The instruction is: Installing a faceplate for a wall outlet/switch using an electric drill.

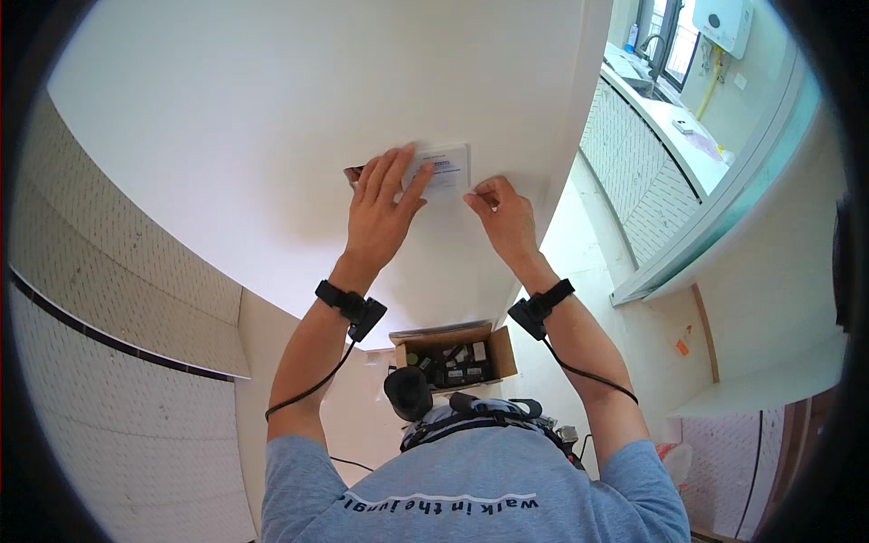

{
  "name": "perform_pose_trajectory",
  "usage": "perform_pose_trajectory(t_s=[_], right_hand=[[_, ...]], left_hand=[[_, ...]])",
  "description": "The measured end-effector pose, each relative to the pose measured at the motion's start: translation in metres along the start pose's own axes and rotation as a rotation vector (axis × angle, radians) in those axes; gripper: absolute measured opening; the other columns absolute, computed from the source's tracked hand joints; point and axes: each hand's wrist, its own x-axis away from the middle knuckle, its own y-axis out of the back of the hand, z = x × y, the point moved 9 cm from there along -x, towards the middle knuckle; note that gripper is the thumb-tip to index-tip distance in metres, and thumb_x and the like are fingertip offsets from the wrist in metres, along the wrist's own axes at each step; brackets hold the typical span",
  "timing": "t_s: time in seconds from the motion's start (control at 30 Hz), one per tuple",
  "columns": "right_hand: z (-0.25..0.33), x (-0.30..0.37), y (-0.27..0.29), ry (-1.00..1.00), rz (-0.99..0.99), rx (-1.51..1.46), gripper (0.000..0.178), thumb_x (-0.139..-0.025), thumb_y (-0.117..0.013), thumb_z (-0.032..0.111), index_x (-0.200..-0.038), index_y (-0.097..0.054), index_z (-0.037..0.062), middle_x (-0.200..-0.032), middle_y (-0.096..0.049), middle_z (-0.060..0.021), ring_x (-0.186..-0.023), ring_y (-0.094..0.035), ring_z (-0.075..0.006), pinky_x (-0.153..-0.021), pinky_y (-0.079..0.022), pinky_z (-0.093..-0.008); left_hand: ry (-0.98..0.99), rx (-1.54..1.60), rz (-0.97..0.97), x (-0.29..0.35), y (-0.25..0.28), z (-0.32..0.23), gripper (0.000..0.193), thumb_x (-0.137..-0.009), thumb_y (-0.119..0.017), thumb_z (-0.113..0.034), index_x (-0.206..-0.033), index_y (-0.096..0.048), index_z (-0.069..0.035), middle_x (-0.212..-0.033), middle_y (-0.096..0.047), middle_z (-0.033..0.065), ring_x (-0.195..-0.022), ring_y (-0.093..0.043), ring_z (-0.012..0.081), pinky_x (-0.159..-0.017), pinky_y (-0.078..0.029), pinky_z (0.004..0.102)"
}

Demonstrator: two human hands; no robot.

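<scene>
A flat white square plate (pixel 453 165) with printed text on its face sits on the white wall (pixel 226 136) in front of me. My left hand (pixel 385 204) lies over its left part with fingers stretched out, pressing flat. A small dark object (pixel 353 172) sticks out past the left hand's outer fingers; its kind is hidden. My right hand (pixel 504 214) is at the plate's lower right corner, thumb and index finger pinched together. Whatever is between those fingertips is too small to make out. Both wrists wear black straps with cables.
Below the wall, an open cardboard box (pixel 504 351) of black items stands on the floor. To the right, past the wall's edge, a doorway shows a kitchen counter (pixel 674 136) with a sink (pixel 644 89) and a white water heater (pixel 724 23). Patterned panels (pixel 118 271) line the left.
</scene>
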Motion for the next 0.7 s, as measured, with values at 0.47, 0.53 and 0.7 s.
perform_pose_trajectory(t_s=[0.47,0.53,0.7], right_hand=[[0.016,-0.004,-0.007,-0.035,0.037,0.019,0.034,-0.095,-0.073,0.033,-0.104,-0.067,0.001,-0.089,-0.075,-0.013,-0.085,-0.072,-0.0282,-0.078,-0.055,-0.0396],[0.011,-0.001,-0.005,-0.093,0.031,0.01,0.033,-0.095,-0.073,0.033,-0.102,-0.068,0.0017,-0.088,-0.075,-0.0127,-0.084,-0.073,-0.0277,-0.077,-0.055,-0.0393],[0.001,-0.009,-0.007,0.008,-0.024,0.04,0.033,-0.094,-0.074,0.036,-0.1,-0.069,0.0039,-0.086,-0.075,-0.0114,-0.079,-0.073,-0.0266,-0.072,-0.057,-0.0386]], left_hand=[[0.329,0.003,-0.143,0.0,0.005,0.029,0.046,-0.075,-0.088,-0.022,-0.102,-0.054,-0.007,-0.113,-0.056,0.0113,-0.111,-0.052,0.0313,-0.097,-0.04,0.0475],[0.331,0.007,-0.15,0.003,0.008,0.03,0.045,-0.076,-0.088,-0.022,-0.101,-0.055,-0.007,-0.113,-0.055,0.0116,-0.111,-0.052,0.0317,-0.096,-0.04,0.0476],[0.369,0.026,-0.12,0.013,0.005,0.035,0.042,-0.077,-0.087,-0.022,-0.099,-0.055,-0.008,-0.115,-0.054,0.0131,-0.109,-0.052,0.0339,-0.095,-0.04,0.0478]])
